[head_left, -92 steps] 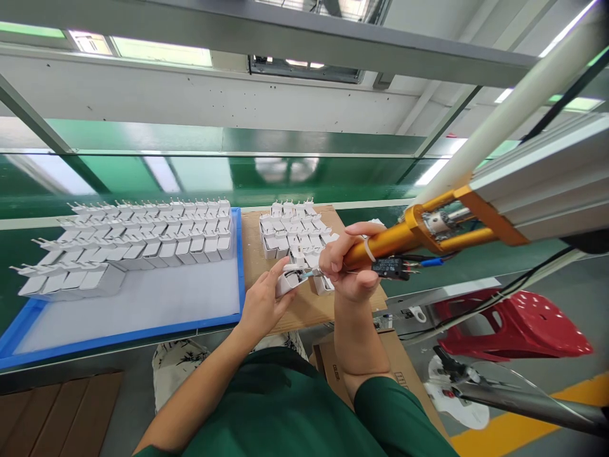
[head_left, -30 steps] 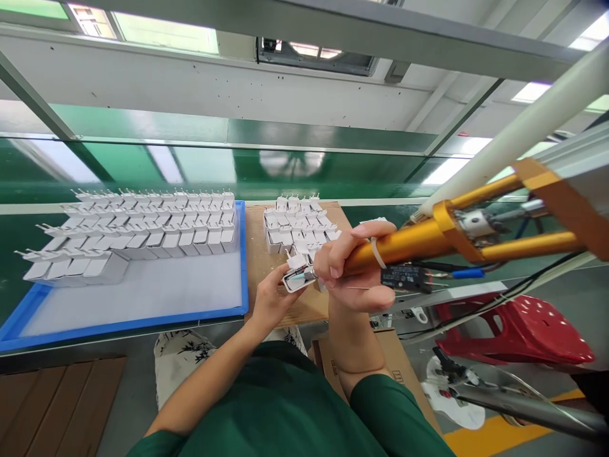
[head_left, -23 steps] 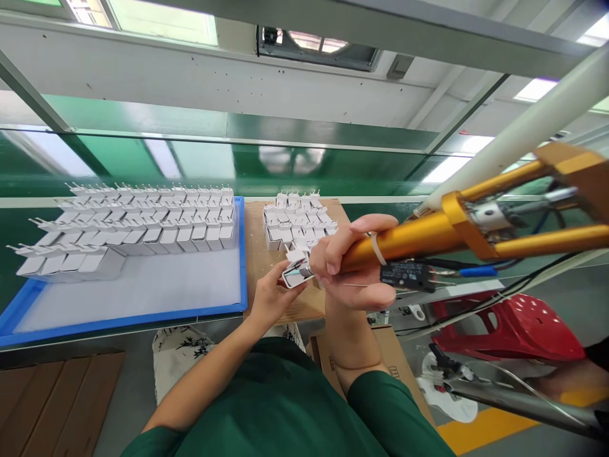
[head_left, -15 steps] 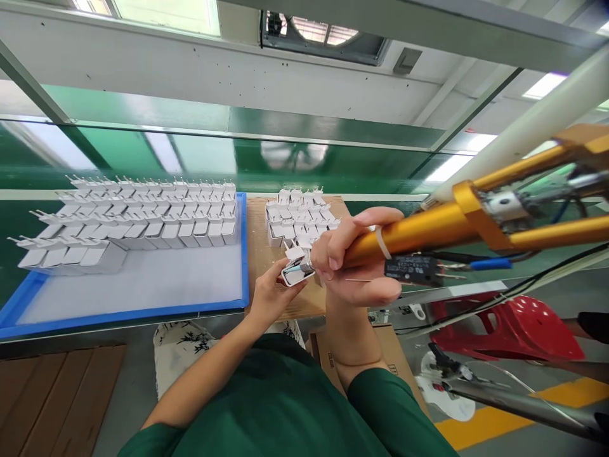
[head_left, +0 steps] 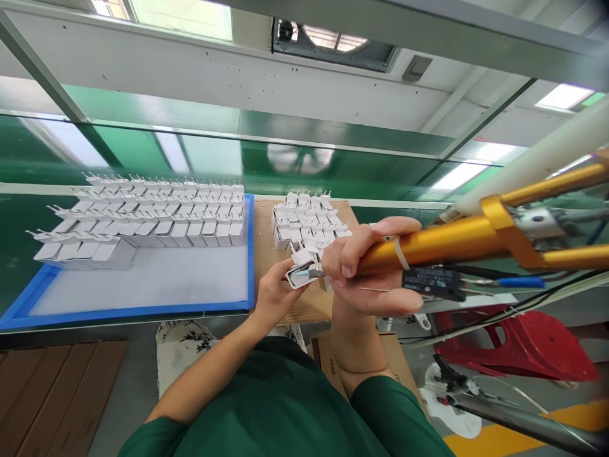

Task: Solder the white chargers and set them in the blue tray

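My left hand (head_left: 273, 293) is closed around a small white plug adapter housing (head_left: 304, 281), holding it with the open side up. A white piece with metal pins (head_left: 301, 256) stands at its far edge. My right hand (head_left: 364, 266) wraps round a gold cylindrical hand tool (head_left: 419, 246), with a white cable tie and a black microswitch (head_left: 431, 282) on its side. The tool's narrow metal front end (head_left: 316, 270) reaches into the housing's opening; my fingers partly hide it. What lies inside the housing is too small to make out.
Several rows of white plug adapters (head_left: 190, 231) stand in a blue-rimmed tray (head_left: 251, 254) at left. More adapters (head_left: 304, 219) sit on a cardboard sheet (head_left: 266, 254) ahead. Cables and a pale pole (head_left: 518, 171) run on the right, above a red stool (head_left: 518, 343).
The view has shifted slightly, so the tray and adapters appear further right. Both hands keep their hold, and the tool's front end stays at the housing.
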{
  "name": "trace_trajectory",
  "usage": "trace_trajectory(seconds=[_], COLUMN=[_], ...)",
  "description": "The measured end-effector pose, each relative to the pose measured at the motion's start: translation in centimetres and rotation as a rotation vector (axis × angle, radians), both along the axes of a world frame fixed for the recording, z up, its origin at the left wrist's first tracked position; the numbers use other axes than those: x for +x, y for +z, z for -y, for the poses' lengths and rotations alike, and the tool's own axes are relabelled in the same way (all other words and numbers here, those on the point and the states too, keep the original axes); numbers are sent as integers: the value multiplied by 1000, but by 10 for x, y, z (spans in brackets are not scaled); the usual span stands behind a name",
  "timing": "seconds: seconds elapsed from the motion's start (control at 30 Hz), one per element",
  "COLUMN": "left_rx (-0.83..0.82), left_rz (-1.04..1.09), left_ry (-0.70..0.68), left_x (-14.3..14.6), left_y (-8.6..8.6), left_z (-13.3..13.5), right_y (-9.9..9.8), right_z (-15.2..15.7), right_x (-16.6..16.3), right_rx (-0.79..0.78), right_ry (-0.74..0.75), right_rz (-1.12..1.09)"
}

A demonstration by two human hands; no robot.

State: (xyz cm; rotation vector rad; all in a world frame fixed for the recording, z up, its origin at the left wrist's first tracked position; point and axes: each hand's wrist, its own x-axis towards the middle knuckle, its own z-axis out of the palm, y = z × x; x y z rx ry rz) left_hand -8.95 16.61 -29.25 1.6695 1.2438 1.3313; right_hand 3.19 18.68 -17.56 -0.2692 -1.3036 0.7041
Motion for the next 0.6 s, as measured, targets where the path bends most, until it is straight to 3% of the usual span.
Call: trace_trajectory(seconds=[0.6], left_rx=[194], left_rz=[27], left_ry=[14], left_x=[2], left_y=[-3], left_z=[-3], right_y=[8], right_z=[2], right_x=[-10], right_rx=[87], right_ry=[36], right_rz=[-54])
